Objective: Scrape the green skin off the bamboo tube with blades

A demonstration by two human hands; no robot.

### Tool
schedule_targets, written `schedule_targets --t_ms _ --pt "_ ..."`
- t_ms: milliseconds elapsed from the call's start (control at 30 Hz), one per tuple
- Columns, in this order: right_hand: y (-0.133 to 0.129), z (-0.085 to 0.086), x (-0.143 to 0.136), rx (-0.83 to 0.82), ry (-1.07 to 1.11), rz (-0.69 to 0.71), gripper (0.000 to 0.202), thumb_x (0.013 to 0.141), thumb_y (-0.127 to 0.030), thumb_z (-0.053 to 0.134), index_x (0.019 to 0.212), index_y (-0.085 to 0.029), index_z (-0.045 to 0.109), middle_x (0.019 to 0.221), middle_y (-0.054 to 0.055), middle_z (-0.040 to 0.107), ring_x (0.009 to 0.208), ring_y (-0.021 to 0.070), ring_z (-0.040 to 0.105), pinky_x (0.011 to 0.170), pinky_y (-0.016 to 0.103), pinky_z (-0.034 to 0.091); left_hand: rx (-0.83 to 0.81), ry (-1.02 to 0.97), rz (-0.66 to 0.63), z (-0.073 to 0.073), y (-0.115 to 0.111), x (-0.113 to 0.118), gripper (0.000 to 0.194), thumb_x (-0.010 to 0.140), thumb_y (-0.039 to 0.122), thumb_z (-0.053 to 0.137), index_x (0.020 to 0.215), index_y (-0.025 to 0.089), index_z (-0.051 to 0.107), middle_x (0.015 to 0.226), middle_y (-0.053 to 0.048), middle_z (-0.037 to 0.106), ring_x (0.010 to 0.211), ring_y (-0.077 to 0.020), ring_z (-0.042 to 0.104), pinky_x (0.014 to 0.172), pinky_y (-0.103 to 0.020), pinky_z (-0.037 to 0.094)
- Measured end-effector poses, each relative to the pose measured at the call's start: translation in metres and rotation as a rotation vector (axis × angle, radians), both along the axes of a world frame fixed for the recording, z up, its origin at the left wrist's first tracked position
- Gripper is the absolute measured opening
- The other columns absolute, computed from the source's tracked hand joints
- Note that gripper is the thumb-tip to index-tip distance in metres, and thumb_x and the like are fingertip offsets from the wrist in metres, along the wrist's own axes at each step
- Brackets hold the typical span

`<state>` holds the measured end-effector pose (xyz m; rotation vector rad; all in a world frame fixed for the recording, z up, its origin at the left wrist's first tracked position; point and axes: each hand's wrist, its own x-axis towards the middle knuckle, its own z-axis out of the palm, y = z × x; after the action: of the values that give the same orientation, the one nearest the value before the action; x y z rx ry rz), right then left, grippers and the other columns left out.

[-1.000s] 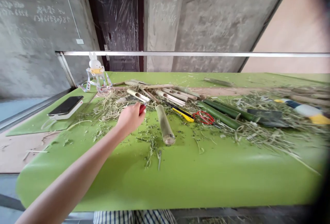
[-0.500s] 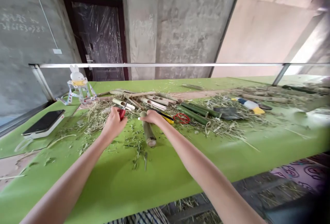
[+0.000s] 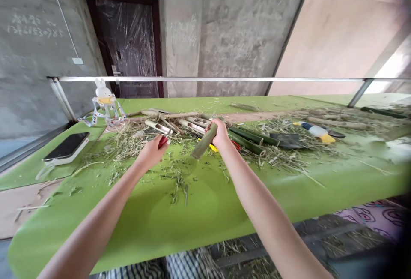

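Note:
My left hand (image 3: 150, 154) is closed around a small red-handled knife (image 3: 163, 142), its short metal blade pointing up and away. In my right hand (image 3: 220, 133) is a piece of bamboo (image 3: 203, 143), tilted and raised off the table, its near end slanting down to the left. Beneath the bamboo, partly hidden, lies a yellow utility knife (image 3: 213, 148). Hollowed bamboo pieces (image 3: 158, 126) rest among the shavings just beyond my left hand. Right of my right hand are several green bamboo tubes (image 3: 246, 142) and a red looped item (image 3: 236, 145).
Shavings (image 3: 123, 144) litter the green tabletop (image 3: 192, 217). A dark blade (image 3: 287, 140) and a tool with a blue, white and yellow handle (image 3: 316, 132) lie to the right. At left are a phone-like device (image 3: 67, 147) and a rabbit figure (image 3: 104, 94). A metal rail (image 3: 224, 79) spans the back.
My right hand has lifted the bamboo piece off the table and moved it right and away, tilting it. My left hand, still holding the red-handled knife, has shifted slightly right in view.

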<state>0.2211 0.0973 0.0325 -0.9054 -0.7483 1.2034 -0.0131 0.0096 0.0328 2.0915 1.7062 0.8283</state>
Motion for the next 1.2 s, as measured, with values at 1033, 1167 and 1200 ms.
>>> schedule_targets --t_ms 1033,1167,1200 --pt "-0.038 0.015 -0.053 0.506 -0.461 -0.138 0.026 0.073 -0.041 0.058 0.078 -0.022 0.043 0.052 -0.007 0.048 0.039 0.0077 0.049 0.04 0.02 0.038 0.214 0.925 -0.174 0.0 -0.043 0.044 0.037 0.086 0.032 0.032 0.1 0.017 0.063 0.086 -0.011 0.065 0.07 -0.0229 0.061 0.058 -0.031 0.043" --pt "-0.038 0.013 -0.05 0.535 -0.445 -0.096 0.025 0.073 -0.041 0.058 0.078 -0.022 0.043 0.051 -0.008 0.047 0.039 0.0072 0.048 0.04 0.019 0.038 0.143 0.963 -0.196 0.013 -0.04 0.063 0.028 0.081 0.025 0.04 0.084 0.013 0.066 0.077 -0.012 0.064 0.068 -0.0237 0.061 0.06 -0.032 0.044" --pt "-0.039 0.013 -0.049 0.549 -0.44 -0.116 0.025 0.073 -0.041 0.058 0.078 -0.022 0.043 0.052 -0.008 0.047 0.04 0.0068 0.048 0.04 0.019 0.038 0.12 0.969 -0.213 0.017 -0.037 0.069 0.025 0.079 0.022 0.043 0.079 0.013 0.066 0.072 -0.011 0.064 0.065 -0.023 0.06 0.06 -0.032 0.043"
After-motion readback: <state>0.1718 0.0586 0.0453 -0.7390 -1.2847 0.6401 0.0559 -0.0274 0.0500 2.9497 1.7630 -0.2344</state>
